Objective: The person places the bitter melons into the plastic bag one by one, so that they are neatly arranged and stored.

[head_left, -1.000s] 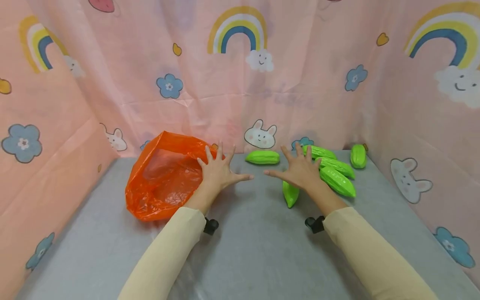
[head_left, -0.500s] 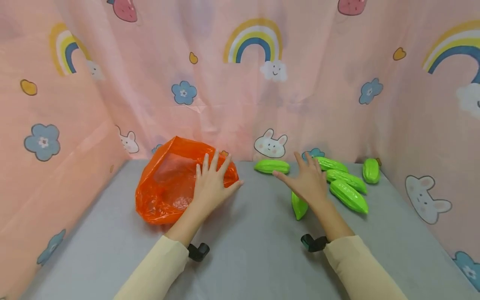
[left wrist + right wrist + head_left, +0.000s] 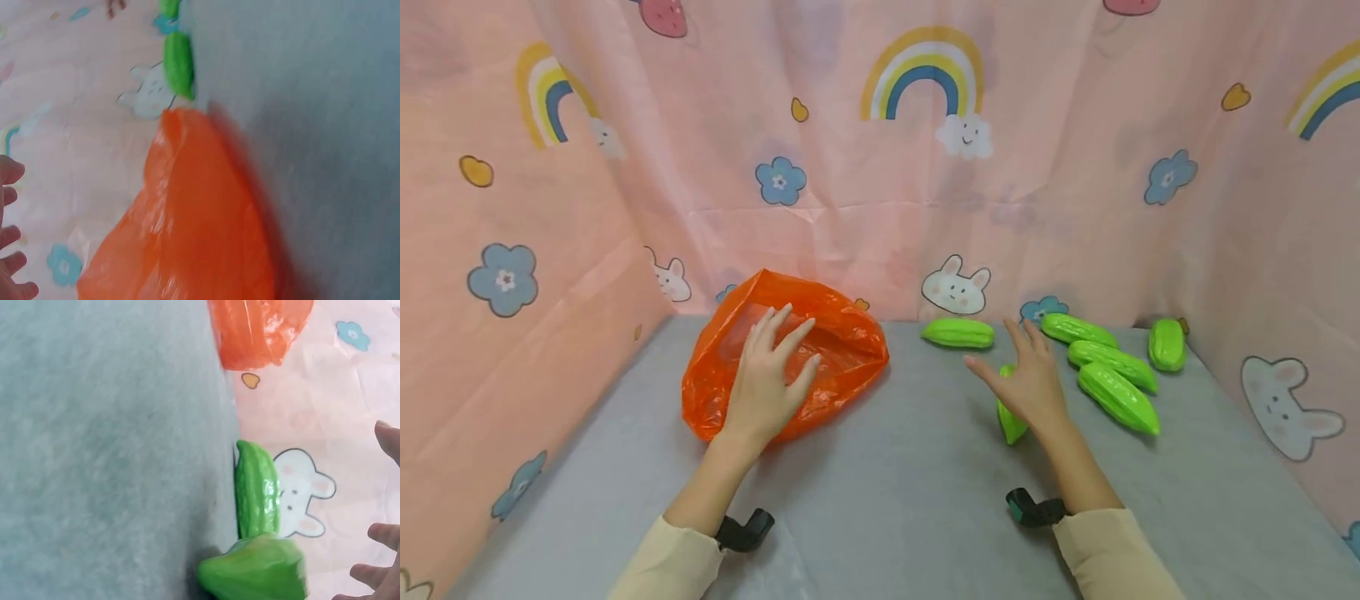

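An orange plastic bag [image 3: 850, 333] lies on the grey table at the left, its mouth wide and facing the front. My left hand [image 3: 763, 387] is in front of the bag and hides part of it, fingers spread and holding nothing. In the left wrist view, the fingertips [image 3: 11, 234] appear apart from the bag [image 3: 194, 231]. Over a green ridged toy bitter melon [image 3: 1011, 425], partly covered, hovers my right hand [image 3: 1037, 387], also with spread fingers and nothing held. Behind it, another bitter melon [image 3: 958, 333] rests along the back edge.
To the right of my right hand, several more bitter melons [image 3: 1118, 398] lie grouped, and a single one [image 3: 1167, 345] stands near the back right corner. A pink printed cloth [image 3: 850, 233] encloses the table [image 3: 895, 517] at the back and both sides.
My left hand has moved left, across the front of the bag, and its fingers have come closer together. The right hand has shifted slightly. The head view has turned a little left.
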A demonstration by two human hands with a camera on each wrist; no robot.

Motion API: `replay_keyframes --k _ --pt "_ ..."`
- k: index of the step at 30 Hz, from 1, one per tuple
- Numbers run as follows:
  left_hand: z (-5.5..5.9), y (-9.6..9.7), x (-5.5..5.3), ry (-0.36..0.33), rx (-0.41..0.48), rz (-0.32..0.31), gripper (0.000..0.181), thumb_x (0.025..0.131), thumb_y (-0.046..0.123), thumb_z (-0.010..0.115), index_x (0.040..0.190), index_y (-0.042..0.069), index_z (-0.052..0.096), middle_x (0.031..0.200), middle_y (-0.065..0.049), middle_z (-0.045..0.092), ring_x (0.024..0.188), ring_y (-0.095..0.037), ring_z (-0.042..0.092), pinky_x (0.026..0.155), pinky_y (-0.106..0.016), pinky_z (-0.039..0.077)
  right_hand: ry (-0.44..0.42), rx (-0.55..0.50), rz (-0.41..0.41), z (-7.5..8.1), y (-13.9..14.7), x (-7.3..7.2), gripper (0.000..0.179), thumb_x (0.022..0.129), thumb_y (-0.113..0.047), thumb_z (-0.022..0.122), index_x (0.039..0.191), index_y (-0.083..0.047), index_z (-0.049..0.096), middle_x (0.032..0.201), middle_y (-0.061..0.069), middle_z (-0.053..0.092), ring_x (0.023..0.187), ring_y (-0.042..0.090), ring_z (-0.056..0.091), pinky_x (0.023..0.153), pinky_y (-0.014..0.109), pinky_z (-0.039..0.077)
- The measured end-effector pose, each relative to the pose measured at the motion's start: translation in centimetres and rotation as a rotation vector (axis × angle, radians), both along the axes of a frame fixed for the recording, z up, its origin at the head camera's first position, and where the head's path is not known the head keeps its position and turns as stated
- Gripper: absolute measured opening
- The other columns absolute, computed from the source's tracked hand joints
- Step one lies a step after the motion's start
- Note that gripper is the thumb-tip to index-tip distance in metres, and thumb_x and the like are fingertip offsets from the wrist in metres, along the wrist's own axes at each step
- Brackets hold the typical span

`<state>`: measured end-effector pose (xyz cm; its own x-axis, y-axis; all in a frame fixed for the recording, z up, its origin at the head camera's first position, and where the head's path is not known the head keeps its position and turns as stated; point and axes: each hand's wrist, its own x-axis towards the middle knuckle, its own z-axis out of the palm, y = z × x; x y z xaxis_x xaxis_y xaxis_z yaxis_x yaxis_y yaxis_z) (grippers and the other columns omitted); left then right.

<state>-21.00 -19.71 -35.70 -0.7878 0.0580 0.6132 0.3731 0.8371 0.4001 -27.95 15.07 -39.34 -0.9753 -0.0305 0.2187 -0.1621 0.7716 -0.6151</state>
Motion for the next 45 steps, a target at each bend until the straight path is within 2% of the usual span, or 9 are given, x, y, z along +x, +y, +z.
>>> replay_keyframes --k 5,11,13,17,20,23,32,39,45 --pt "0.4 -2.6 0.2 0.138 0.082 0.017 0.035 0.09 0.014 0.073 0.125 0.01 0.072 0.154 -0.016 0.049 0.15 -0.043 0.033 0.118 -0.069 0.03 -0.025 -0.017 0.01 -0.5 0.5 0.1 0.098 0.088 -0.062 0.066 0.162 -0.012 0.024 0.168 0.025 0.014 0.151 0.056 0.017 0.112 0.081 0.024" --pt "-0.5 -5.4 0.6 0.192 0.151 0.106 0.022 0.086 0.009 0.074 0.107 0.007 0.079 0.15 -0.019 0.052 0.15 -0.045 0.03 0.118 -0.072 0.026 -0.082 0.016 0.001 -1.2 1.0 0.2 0.099 0.089 -0.059 0.066 0.16 -0.005 0.025 0.165 0.031 0.017 0.15 0.056 0.019 0.115 0.077 0.026" --pt "-0.8 -6.2 0.6 0.17 0.139 0.134 0.023 0.086 0.01 0.073 0.109 0.006 0.078 0.15 -0.02 0.051 0.149 -0.046 0.031 0.121 -0.071 0.02 -0.086 0.021 -0.01 -1.5 1.1 0.1 0.098 0.089 -0.059 0.066 0.16 -0.004 0.026 0.164 0.032 0.019 0.149 0.056 0.021 0.115 0.076 0.027" --pt "-1.3 -7.6 0.4 0.078 0.109 0.171 0.032 0.088 0.013 0.073 0.119 0.006 0.074 0.153 -0.021 0.047 0.146 -0.046 0.035 0.12 -0.07 0.024 -0.085 0.013 -0.025 -2.1 1.3 -0.1 0.096 0.09 -0.056 0.067 0.158 -0.002 0.028 0.162 0.032 0.023 0.149 0.053 0.024 0.117 0.072 0.028" --pt "-1.6 -8.4 0.4 -0.013 0.11 0.171 0.038 0.088 0.014 0.073 0.125 0.006 0.07 0.157 -0.021 0.041 0.146 -0.047 0.033 0.115 -0.072 0.031 -0.094 0.005 -0.021 -2.6 1.5 -0.2 0.096 0.09 -0.056 0.067 0.158 0.0 0.028 0.162 0.031 0.026 0.15 0.05 0.026 0.119 0.069 0.028" --pt "-1.7 -8.9 0.5 -0.075 0.106 0.168 0.041 0.09 0.015 0.072 0.13 0.006 0.068 0.161 -0.022 0.035 0.148 -0.05 0.029 0.113 -0.076 0.031 -0.11 -0.004 -0.001 -3.0 1.9 -0.4 0.097 0.09 -0.058 0.066 0.158 -0.001 0.027 0.161 0.03 0.028 0.149 0.049 0.027 0.119 0.069 0.029" --pt "-2.3 -9.1 0.4 -0.162 0.084 0.206 0.039 0.093 0.017 0.068 0.13 0.008 0.069 0.164 -0.024 0.029 0.148 -0.054 0.027 0.112 -0.076 0.03 -0.151 -0.018 0.063 -3.4 3.8 -0.9 0.091 0.092 -0.044 0.069 0.157 0.003 0.026 0.155 0.035 0.035 0.141 0.054 0.038 0.113 0.069 0.036" --pt "-2.8 -9.2 0.3 -0.183 0.086 0.249 0.054 0.095 0.021 0.066 0.144 0.003 0.054 0.161 -0.022 0.034 0.14 -0.052 0.042 0.11 -0.07 0.039 -0.136 -0.007 0.08 -3.3 4.2 -0.9 0.08 0.093 -0.04 0.067 0.153 0.002 0.035 0.152 0.034 0.041 0.136 0.054 0.045 0.108 0.069 0.041" --pt "-3.2 -9.2 0.3 -0.217 0.1 0.247 0.062 0.096 0.02 0.063 0.152 0.002 0.042 0.16 -0.021 0.036 0.141 -0.049 0.042 0.112 -0.07 0.037 -0.135 -0.008 0.091 -3.2 4.3 -0.7 0.076 0.094 -0.037 0.067 0.152 0.002 0.037 0.152 0.033 0.042 0.134 0.054 0.047 0.108 0.068 0.042"
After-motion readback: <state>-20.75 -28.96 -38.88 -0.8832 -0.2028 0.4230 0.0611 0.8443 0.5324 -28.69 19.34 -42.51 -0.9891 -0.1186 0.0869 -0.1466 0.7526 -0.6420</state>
